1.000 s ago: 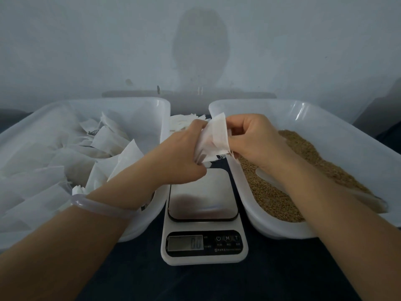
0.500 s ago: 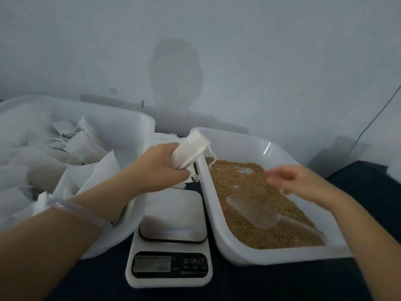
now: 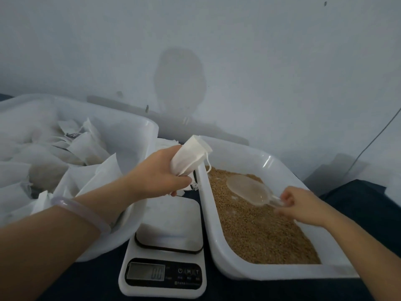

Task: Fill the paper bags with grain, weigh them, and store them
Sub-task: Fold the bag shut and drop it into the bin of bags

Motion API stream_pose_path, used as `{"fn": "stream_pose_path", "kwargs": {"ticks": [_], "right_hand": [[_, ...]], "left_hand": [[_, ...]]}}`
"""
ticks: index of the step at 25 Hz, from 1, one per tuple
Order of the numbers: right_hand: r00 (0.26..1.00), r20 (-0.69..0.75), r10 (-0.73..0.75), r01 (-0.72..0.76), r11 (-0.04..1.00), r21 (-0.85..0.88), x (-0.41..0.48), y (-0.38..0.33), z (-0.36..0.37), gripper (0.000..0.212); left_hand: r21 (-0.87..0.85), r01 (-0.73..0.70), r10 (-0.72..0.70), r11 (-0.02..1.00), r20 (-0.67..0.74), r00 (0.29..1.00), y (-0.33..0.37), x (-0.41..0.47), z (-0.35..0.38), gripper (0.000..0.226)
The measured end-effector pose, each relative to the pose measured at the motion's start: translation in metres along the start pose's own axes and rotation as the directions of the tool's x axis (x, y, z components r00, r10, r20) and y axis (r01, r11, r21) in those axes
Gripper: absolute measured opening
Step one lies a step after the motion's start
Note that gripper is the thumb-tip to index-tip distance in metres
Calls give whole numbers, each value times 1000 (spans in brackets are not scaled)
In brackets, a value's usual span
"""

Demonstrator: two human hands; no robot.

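My left hand (image 3: 159, 173) grips a small white paper bag (image 3: 191, 156) with a drawstring, its mouth open and tilted toward the right tub. That white tub (image 3: 217, 242) holds brown grain (image 3: 260, 231). A clear plastic scoop (image 3: 247, 190) lies on the grain, and my right hand (image 3: 300, 206) pinches its handle. A white kitchen scale (image 3: 165, 253) stands between the two tubs with nothing on its platform; its display is too faint to read.
The white tub at left (image 3: 130, 122) holds several filled white paper bags (image 3: 86, 148). A stack of flat white bags (image 3: 165, 144) lies behind the scale. A dark cloth covers the table, and a pale wall stands close behind.
My right hand let go of the bag, swung right over the grain tub and took the scoop's handle. My left hand kept the bag and holds it by the tub's near corner.
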State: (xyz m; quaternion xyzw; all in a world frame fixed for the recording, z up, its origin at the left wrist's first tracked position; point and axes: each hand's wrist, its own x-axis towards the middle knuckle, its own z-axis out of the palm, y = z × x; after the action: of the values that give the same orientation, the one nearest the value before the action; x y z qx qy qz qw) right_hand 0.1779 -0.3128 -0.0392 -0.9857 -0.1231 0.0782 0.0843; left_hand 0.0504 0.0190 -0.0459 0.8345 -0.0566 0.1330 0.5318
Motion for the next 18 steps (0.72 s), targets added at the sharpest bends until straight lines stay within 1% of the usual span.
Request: {"fn": "stream_pose_path", "kwargs": {"ticks": [3,5,7,10,14,16,18], "right_hand": [[993,-117,25,-35,996,-82,25,-24,7,37],[991,-134,9,-28,989,-143,39,-38,14,38],[997,-63,-45,34,986,-163,46,-47,22,38],[987,102,-128,138,985,-100,39,-47,26,38],[952,245,-183,195,980,-26,9,-25,13,35],[944,261,-201,208,978,3,-9,-12,8,32],[953,220,-210,208,978,30,-24,-3,5,26]], "left_hand": [[10,11,-11,1000,-19,1000,-2,1,0,21],[-16,28,-29,999,-41,999,-4,0,-1,22],[-32,41,-42,999,-44,998,-4,0,-1,24],[-29,42,-43,999,-24,999,-4,1,-1,26],[-17,46,-46,999,-7,999,-7,2,0,22],[-14,43,-43,999,0,999,-7,3,0,23],[-10,40,-40,999,-12,999,-8,4,0,23]]}}
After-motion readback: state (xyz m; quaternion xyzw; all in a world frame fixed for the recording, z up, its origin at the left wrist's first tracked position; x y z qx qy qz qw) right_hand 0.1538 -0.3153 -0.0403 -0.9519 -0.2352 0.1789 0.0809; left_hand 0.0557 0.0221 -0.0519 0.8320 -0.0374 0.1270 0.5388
